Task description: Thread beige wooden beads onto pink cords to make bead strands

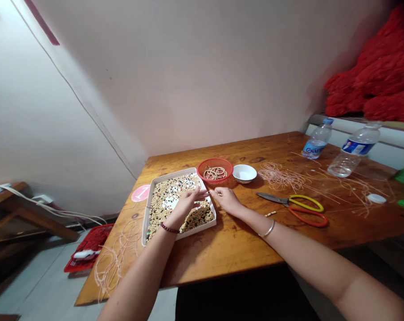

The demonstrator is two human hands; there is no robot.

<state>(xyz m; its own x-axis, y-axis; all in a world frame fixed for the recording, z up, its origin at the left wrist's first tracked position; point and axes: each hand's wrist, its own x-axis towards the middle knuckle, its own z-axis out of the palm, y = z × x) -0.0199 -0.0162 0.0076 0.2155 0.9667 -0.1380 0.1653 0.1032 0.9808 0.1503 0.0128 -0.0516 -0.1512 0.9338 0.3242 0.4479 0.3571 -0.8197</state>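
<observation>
Beads [175, 191] lie loose in a deep layer across the white tray [147, 214], which sits toward the table's left side, beneath your hands. Your left hand [185, 205] is over the tray and your right hand [226, 199] is just past its right rim. Your fingertips [202, 192] nearly meet above that rim. They may be pinching something tiny, but you can't tell from this view whether either hand is closed on anything. So far, strung loops [215, 173] sit in the red basket [215, 159]. Left over are the tray's full spread of beads and the cords [280, 176] lying on the table [242, 240]. A white bowl [244, 173] stands beside the basket, and scissors [271, 199] lie right of your right hand. Bare wood gives you room between tray and scissors and along the front edge. The tray's left wall sits near the table's left edge, leaving little margin there.
</observation>
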